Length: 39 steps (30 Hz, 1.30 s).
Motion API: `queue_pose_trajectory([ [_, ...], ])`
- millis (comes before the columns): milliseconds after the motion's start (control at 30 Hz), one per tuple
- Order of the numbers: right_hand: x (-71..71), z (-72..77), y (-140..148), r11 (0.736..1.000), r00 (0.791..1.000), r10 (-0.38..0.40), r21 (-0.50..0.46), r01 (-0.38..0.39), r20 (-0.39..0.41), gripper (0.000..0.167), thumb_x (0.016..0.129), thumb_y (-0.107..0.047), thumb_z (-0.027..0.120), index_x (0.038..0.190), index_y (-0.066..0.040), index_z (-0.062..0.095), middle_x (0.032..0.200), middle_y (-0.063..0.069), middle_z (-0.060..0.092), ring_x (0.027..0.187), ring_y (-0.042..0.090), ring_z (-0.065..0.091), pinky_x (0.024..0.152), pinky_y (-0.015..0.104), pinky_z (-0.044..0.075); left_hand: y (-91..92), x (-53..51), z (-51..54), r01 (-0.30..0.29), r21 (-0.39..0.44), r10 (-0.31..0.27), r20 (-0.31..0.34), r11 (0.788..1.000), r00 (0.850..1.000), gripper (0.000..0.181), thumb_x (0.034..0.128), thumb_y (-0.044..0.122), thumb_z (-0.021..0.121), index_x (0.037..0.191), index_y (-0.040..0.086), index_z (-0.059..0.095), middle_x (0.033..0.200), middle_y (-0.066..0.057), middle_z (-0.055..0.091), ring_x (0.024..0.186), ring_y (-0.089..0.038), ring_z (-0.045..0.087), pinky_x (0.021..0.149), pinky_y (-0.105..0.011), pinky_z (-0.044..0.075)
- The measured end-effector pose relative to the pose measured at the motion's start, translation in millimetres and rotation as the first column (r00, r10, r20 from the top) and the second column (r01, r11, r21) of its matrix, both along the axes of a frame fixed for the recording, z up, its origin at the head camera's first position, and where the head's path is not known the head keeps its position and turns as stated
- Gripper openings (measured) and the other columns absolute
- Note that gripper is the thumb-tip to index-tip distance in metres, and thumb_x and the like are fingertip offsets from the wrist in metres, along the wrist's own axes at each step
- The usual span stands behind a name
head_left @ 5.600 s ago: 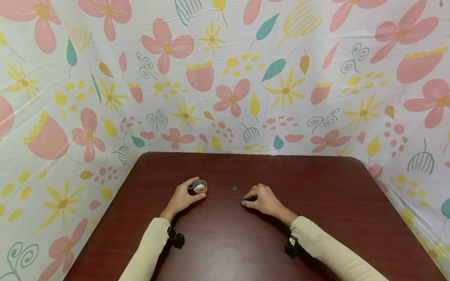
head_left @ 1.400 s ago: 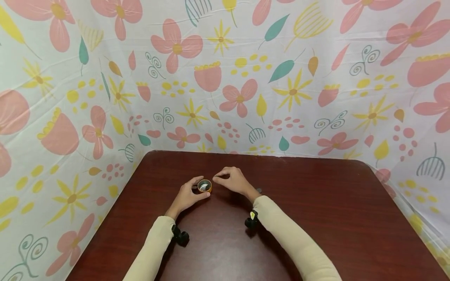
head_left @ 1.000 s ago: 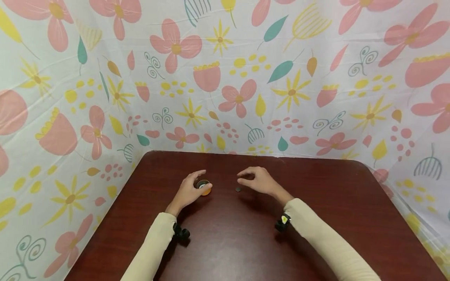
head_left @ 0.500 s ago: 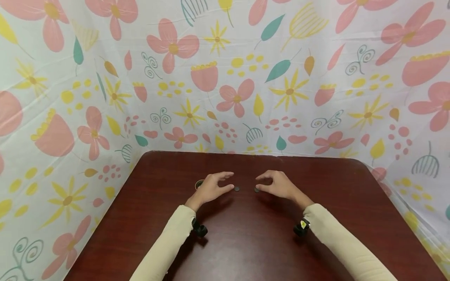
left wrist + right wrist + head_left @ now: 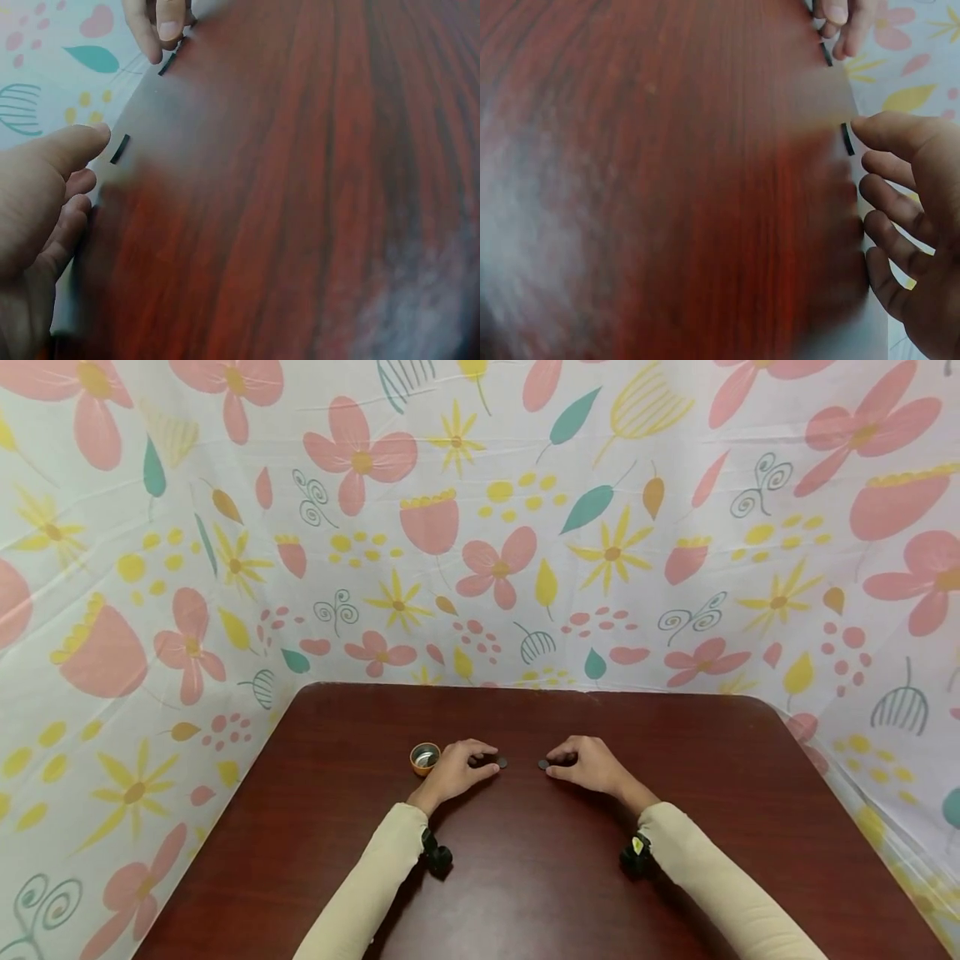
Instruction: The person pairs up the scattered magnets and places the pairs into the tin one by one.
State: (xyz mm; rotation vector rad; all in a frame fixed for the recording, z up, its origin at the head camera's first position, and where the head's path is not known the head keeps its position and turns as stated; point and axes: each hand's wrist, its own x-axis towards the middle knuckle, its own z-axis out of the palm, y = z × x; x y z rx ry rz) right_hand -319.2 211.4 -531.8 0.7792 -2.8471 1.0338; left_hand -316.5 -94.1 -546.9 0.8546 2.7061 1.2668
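Note:
Two small dark discs lie flat on the table, a short gap between them. My left hand [image 5: 454,767] is at the left disc [image 5: 502,762], fingers loosely bent. In the left wrist view, the thumb tip comes close to that disc [image 5: 120,148] with no clear grip. My right hand [image 5: 592,765] faces it from the other side at the right disc [image 5: 543,765]. The right wrist view has the thumb beside that disc [image 5: 847,139], fingers spread and slightly bent. Just left of my left hand stands a round orange tin [image 5: 424,759], open at the top and silvery inside.
The dark reddish wooden table [image 5: 495,877] has rounded far corners. Flower-patterned cloth [image 5: 495,527] hangs behind it and along both sides. Each wrist carries a small black camera.
Earlier my left hand held the tin; it has let go and moved right to the left disc. My right hand has gone from beside the tin to the right disc. Both have lowered.

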Motion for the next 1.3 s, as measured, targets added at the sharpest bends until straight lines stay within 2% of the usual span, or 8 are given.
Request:
queue_pose_trajectory([
  [233,-0.1,-2.2,-5.2,1.000,0.999,-0.028,0.005,0.028,-0.014,0.019,0.088,-0.025,0.083,0.103,-0.015,0.082,0.092,-0.006,0.070,0.077,0.011,0.057,0.065,0.028,0.048,5.2,-2.7,-4.6,-0.020,-0.016,0.019,-0.026,1.000,0.999,0.032,0.0984,0.025,0.072,0.126,0.010,0.073,0.126,-0.003,0.067,0.111,-0.022,0.062,0.096,-0.040,0.052],
  [333,-0.1,-3.6,-6.4,0.999,0.999,-0.036,0.015,0.036,-0.022,0.017,0.088,-0.025,0.083,0.102,-0.016,0.083,0.091,-0.007,0.069,0.075,0.009,0.054,0.064,0.027,0.046,7.4,-3.3,-7.0,-0.041,-0.025,0.040,-0.024,0.999,0.999,0.029,0.0983,0.025,0.072,0.124,0.011,0.074,0.124,-0.002,0.067,0.111,-0.022,0.061,0.109,-0.046,0.043],
  [467,0.9,-5.8,-7.1,0.999,0.999,-0.034,0.009,0.034,-0.038,0.016,0.088,-0.023,0.083,0.102,-0.016,0.083,0.092,-0.007,0.069,0.076,0.008,0.055,0.064,0.027,0.047,9.8,-3.0,-9.1,-0.069,-0.037,0.067,-0.029,0.997,0.997,0.027,0.0984,0.026,0.072,0.121,0.012,0.076,0.121,-0.002,0.067,0.111,-0.022,0.062,0.118,-0.052,0.031],
  [700,1.3,-7.5,-8.1,0.998,0.998,-0.057,0.003,0.057,-0.023,0.014,0.089,-0.023,0.083,0.102,-0.019,0.083,0.093,-0.008,0.069,0.079,0.009,0.057,0.067,0.028,0.049,13.2,-2.0,-9.8,-0.079,-0.019,0.078,-0.051,0.997,0.996,0.023,0.0982,0.024,0.072,0.117,0.011,0.078,0.117,-0.002,0.067,0.109,-0.022,0.060,0.105,-0.048,0.042],
  [867,1.6,-6.2,-9.4,0.999,0.998,-0.055,-0.001,0.055,-0.021,0.014,0.089,-0.023,0.082,0.102,-0.018,0.083,0.093,-0.007,0.070,0.080,0.009,0.059,0.068,0.027,0.049,18.2,-2.0,-10.0,-0.094,-0.039,0.093,-0.039,0.995,0.995,0.024,0.0980,0.026,0.072,0.118,0.012,0.078,0.117,-0.001,0.066,0.111,-0.021,0.058,0.103,-0.044,0.045],
  [1100,1.0,-4.5,-14.0,0.999,0.999,-0.033,-0.007,0.033,-0.032,0.014,0.089,-0.021,0.082,0.102,-0.016,0.083,0.093,-0.005,0.071,0.078,0.008,0.059,0.066,0.027,0.049,26.6,-1.1,-9.7,-0.110,-0.052,0.108,-0.042,0.993,0.993,0.024,0.0982,0.029,0.072,0.118,0.016,0.079,0.115,0.001,0.065,0.106,-0.019,0.055,0.090,-0.037,0.049],
  [1300,-0.7,-4.3,-20.5,0.999,0.999,-0.035,0.013,0.035,-0.018,0.014,0.090,-0.022,0.082,0.103,-0.018,0.083,0.096,-0.005,0.072,0.078,0.008,0.058,0.066,0.027,0.048,31.7,-0.7,-8.8,-0.113,-0.051,0.109,-0.063,0.992,0.992,0.023,0.0972,0.028,0.073,0.116,0.016,0.079,0.112,0.001,0.066,0.102,-0.018,0.056,0.094,-0.041,0.046],
])
